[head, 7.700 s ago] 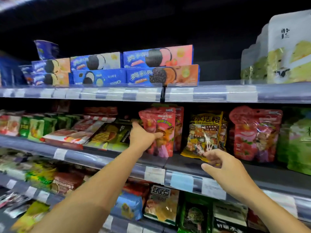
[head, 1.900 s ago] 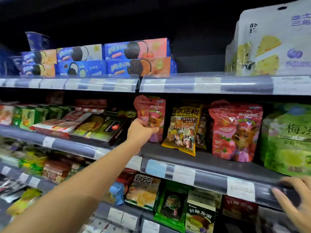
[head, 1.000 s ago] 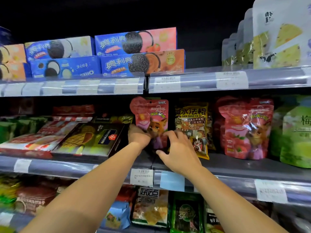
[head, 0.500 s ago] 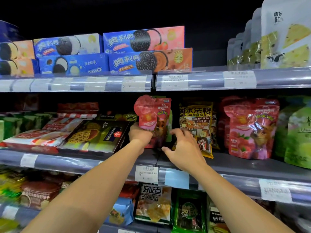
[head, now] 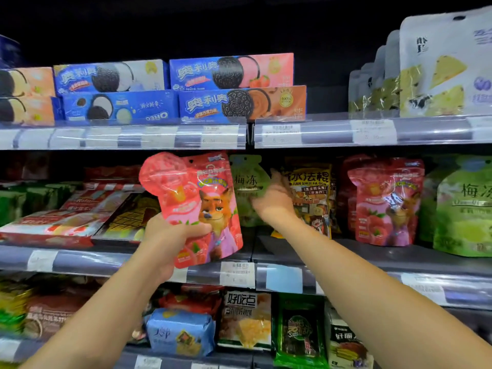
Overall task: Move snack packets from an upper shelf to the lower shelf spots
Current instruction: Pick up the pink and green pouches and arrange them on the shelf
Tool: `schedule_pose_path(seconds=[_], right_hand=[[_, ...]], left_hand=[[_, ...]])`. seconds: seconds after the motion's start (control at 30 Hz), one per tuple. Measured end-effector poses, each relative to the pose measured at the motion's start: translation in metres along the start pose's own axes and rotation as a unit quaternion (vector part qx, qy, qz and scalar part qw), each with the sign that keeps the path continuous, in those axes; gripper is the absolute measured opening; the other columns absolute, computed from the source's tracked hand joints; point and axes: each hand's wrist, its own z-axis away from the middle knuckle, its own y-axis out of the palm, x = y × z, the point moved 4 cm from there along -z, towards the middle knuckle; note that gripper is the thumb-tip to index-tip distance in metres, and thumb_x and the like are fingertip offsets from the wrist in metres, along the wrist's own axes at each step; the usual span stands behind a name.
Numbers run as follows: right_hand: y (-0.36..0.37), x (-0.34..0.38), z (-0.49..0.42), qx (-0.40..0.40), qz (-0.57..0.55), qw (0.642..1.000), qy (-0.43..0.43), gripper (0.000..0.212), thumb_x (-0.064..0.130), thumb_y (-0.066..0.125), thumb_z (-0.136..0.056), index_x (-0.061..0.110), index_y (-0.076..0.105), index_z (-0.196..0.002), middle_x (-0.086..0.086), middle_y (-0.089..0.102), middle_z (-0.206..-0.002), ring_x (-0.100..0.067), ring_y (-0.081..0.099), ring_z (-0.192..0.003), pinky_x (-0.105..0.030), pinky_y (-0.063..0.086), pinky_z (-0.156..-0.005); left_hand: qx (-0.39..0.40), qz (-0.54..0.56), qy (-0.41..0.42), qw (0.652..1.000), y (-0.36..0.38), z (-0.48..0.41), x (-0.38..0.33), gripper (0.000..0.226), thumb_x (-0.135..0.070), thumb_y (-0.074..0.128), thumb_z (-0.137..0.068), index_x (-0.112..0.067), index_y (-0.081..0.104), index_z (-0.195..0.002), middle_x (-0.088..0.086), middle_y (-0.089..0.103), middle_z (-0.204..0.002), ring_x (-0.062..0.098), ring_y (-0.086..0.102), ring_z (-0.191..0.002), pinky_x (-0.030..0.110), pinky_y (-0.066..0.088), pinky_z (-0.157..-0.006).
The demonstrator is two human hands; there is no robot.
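My left hand grips a red snack pouch with a cartoon fox by its lower left part, holding it out in front of the middle shelf. Behind where it stood, a green pouch shows at the back of the shelf. My right hand reaches in and touches that green pouch, fingers partly round its right edge. A yellow packet stands just right of that hand.
Further right on the middle shelf stand another red fox pouch and green pouches. Flat boxes lie at the left. Cookie boxes fill the top shelf; the lower shelf edge carries price tags above more packets.
My left hand has pulled the red fox pouch off the shelf toward me, uncovering a green pouch. My right hand has moved up and in to that green pouch.
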Motion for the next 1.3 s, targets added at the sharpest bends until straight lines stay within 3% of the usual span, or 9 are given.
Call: schedule_pose_path(seconds=[0.1,0.23,0.33,0.5,0.63,0.73,0.93,1.13,1.3], right_hand=[[0.015,0.011,-0.019,-0.016,-0.020,1.000,0.013,0.099,0.020,0.075,-0.079,0.015,0.008,-0.151,-0.014,0.012,-0.158,-0.029,0.013,-0.144,-0.036,0.024,-0.113],[0.030,0.013,-0.035,-0.050,-0.031,0.998,0.021,0.096,0.018,0.077,-0.077,0.011,0.014,-0.149,-0.017,0.022,-0.152,-0.034,0.020,-0.140,-0.041,0.027,-0.111],[0.032,0.015,-0.038,-0.119,-0.018,0.993,0.022,0.083,0.014,0.081,-0.072,0.007,0.033,-0.139,-0.018,0.041,-0.139,-0.035,0.039,-0.127,-0.040,0.038,-0.103],[0.035,0.002,-0.043,-0.086,-0.122,0.988,0.042,0.051,0.016,0.084,-0.067,0.012,0.060,-0.113,-0.010,0.067,-0.112,-0.027,0.062,-0.106,-0.030,0.050,-0.088],[0.034,-0.007,-0.043,-0.095,-0.086,0.989,0.069,0.037,0.015,0.077,-0.075,0.008,0.066,-0.111,-0.013,0.070,-0.110,-0.031,0.063,-0.106,-0.034,0.052,-0.084],[0.034,-0.007,-0.042,-0.093,-0.082,0.989,0.074,0.030,0.017,0.070,-0.083,0.007,0.067,-0.111,-0.016,0.069,-0.110,-0.033,0.064,-0.103,-0.036,0.054,-0.084],[0.047,-0.007,-0.022,-0.062,-0.150,0.983,0.084,0.042,0.033,0.073,-0.081,0.011,0.065,-0.115,-0.009,0.067,-0.113,-0.015,0.055,-0.063,-0.025,0.046,-0.069],[0.061,-0.007,-0.007,0.040,-0.066,0.986,0.148,0.036,0.027,0.067,-0.087,0.006,0.061,-0.116,-0.014,0.063,-0.117,-0.029,0.062,-0.102,-0.033,0.046,-0.074],[0.044,0.005,0.003,0.032,-0.095,0.982,0.158,0.047,0.030,0.065,-0.088,0.004,0.050,-0.124,-0.014,0.057,-0.122,-0.027,0.061,-0.103,-0.031,0.048,-0.072]], left_hand=[[0.011,0.027,-0.003,1.000,-0.015,0.016,0.000,0.031,0.012,0.076,-0.069,-0.005,0.072,-0.095,0.009,0.078,-0.078,0.022,0.074,-0.064,0.030,0.059,-0.052],[0.017,0.035,0.000,0.999,-0.031,0.026,0.000,0.027,0.012,0.076,-0.070,-0.007,0.071,-0.088,0.007,0.078,-0.072,0.018,0.073,-0.056,0.024,0.054,-0.043],[0.021,0.032,0.007,0.999,-0.041,0.028,-0.001,0.028,0.011,0.077,-0.069,-0.010,0.072,-0.088,0.007,0.079,-0.077,0.021,0.075,-0.063,0.027,0.057,-0.048],[0.013,0.025,0.013,1.000,-0.050,0.028,0.000,0.032,0.007,0.079,-0.068,-0.010,0.073,-0.093,0.009,0.079,-0.086,0.026,0.076,-0.074,0.040,0.059,-0.071],[0.016,0.016,0.011,1.000,-0.055,0.028,0.003,0.030,0.005,0.080,-0.068,-0.012,0.074,-0.092,0.011,0.079,-0.088,0.032,0.076,-0.079,0.055,0.057,-0.081],[0.015,0.018,0.005,1.000,-0.058,0.028,0.005,0.032,0.002,0.083,-0.063,-0.012,0.075,-0.090,0.011,0.079,-0.088,0.031,0.076,-0.079,0.054,0.057,-0.083],[0.006,0.031,0.003,1.000,-0.060,0.026,0.007,0.040,-0.003,0.085,-0.055,-0.008,0.074,-0.093,0.013,0.079,-0.088,0.032,0.076,-0.079,0.050,0.058,-0.081],[-0.006,0.034,0.006,0.999,-0.056,0.026,0.004,0.033,0.004,0.081,-0.066,-0.008,0.072,-0.096,0.012,0.079,-0.088,0.028,0.076,-0.075,0.042,0.057,-0.075],[0.001,0.039,0.013,0.999,-0.053,0.028,-0.002,0.037,0.002,0.081,-0.065,-0.008,0.072,-0.100,0.012,0.079,-0.091,0.029,0.076,-0.079,0.041,0.056,-0.074]])
